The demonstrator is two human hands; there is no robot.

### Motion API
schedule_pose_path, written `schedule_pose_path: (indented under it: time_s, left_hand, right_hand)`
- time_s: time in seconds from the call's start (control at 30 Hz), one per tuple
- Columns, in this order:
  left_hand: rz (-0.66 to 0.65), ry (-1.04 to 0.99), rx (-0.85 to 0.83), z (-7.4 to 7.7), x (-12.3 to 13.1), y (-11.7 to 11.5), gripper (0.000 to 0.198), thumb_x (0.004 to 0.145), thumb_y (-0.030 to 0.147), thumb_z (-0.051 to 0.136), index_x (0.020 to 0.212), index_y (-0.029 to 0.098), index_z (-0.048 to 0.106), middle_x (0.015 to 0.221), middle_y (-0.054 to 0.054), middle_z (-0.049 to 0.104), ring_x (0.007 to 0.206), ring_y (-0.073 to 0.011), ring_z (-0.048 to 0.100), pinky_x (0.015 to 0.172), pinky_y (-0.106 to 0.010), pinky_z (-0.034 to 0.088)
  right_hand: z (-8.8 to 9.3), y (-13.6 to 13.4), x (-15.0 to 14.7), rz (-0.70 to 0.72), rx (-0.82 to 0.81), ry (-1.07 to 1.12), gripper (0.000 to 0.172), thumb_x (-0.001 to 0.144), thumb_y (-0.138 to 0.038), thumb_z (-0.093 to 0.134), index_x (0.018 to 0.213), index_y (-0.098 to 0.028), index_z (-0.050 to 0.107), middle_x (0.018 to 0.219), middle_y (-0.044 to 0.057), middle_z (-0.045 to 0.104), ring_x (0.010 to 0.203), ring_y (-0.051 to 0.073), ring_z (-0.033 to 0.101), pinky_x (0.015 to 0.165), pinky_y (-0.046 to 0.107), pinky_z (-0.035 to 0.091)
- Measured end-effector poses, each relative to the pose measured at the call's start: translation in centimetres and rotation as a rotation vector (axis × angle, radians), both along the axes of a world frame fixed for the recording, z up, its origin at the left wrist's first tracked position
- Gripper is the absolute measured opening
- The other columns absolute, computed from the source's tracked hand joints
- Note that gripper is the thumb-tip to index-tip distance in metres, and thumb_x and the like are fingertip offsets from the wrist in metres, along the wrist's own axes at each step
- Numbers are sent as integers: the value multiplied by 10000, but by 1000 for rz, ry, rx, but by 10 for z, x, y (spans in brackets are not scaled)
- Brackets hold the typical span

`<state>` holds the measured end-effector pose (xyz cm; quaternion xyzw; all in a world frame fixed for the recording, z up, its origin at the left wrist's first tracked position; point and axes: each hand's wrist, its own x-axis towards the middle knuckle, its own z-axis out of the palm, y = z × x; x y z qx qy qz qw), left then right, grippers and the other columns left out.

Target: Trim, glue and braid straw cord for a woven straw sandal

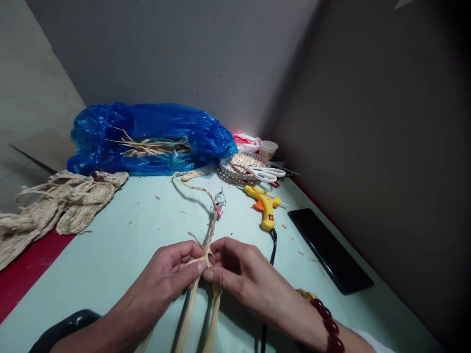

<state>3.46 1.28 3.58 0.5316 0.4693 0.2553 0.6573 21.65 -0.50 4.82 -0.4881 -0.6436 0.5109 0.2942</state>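
Observation:
A straw-coloured braid (212, 226) runs from my hands up the middle of the table to a pink binder clip (219, 211), then curls on toward the back. My left hand (172, 269) pinches the braid's near end between thumb and fingers. Facing it, my right hand (235, 267) is closed on the strands at the same spot, fingertips close to the left thumb. Loose flat plant-fibre strands (189, 314) hang from this point toward me. A short stray end sticks out above my left fingers.
A blue plastic bag (154, 117) with dried strands lies at the back. Woven fibre pieces (81, 201) rest left. A basket (239, 166), white scissors (267, 173) and paper cup (268, 149) stand back right. Nearer are a corded yellow glue gun (268, 208) and black phone (329, 250).

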Motion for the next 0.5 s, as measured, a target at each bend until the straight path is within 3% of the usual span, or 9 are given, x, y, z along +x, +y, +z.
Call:
schedule_pose_path:
  time_s: [0.07, 0.13, 0.3, 0.5]
  left_hand:
    - [-24, -15, 24, 2, 1, 0, 211, 832, 374, 603, 755, 180, 575, 646, 25, 611, 627, -134, 525, 602, -239, 379]
    - [-26, 40, 77, 3, 1, 1, 222, 830, 379, 594, 729, 182, 579, 666, 12, 619, 667, -156, 549, 641, -259, 398]
    - [2, 255, 174, 1, 0, -2, 216, 780, 368, 612, 671, 203, 525, 565, 74, 422, 561, -129, 401, 528, -237, 306]
    - [-113, 523, 408, 5, -2, -8, 299, 890, 420, 441, 685, 222, 532, 614, 30, 530, 587, -167, 487, 573, -276, 343]
  right_hand:
    - [-6, 2, -2, 101, -110, 145, 130, 946, -308, 506, 919, -189, 552, 805, 7, 640, 760, 144, 620, 695, 236, 445]
    - [-9, 2, -3, 92, -123, 159, 150, 958, -273, 468, 883, -180, 559, 769, -9, 585, 697, 114, 568, 651, 212, 423]
    - [-12, 1, -7, -13, -84, 80, 177, 914, -315, 544, 849, -163, 610, 654, -45, 462, 586, 92, 381, 509, 192, 293]
    - [-19, 2, -12, -121, -58, 87, 210, 898, -323, 548, 770, -160, 584, 621, -30, 552, 564, 94, 430, 524, 200, 329]
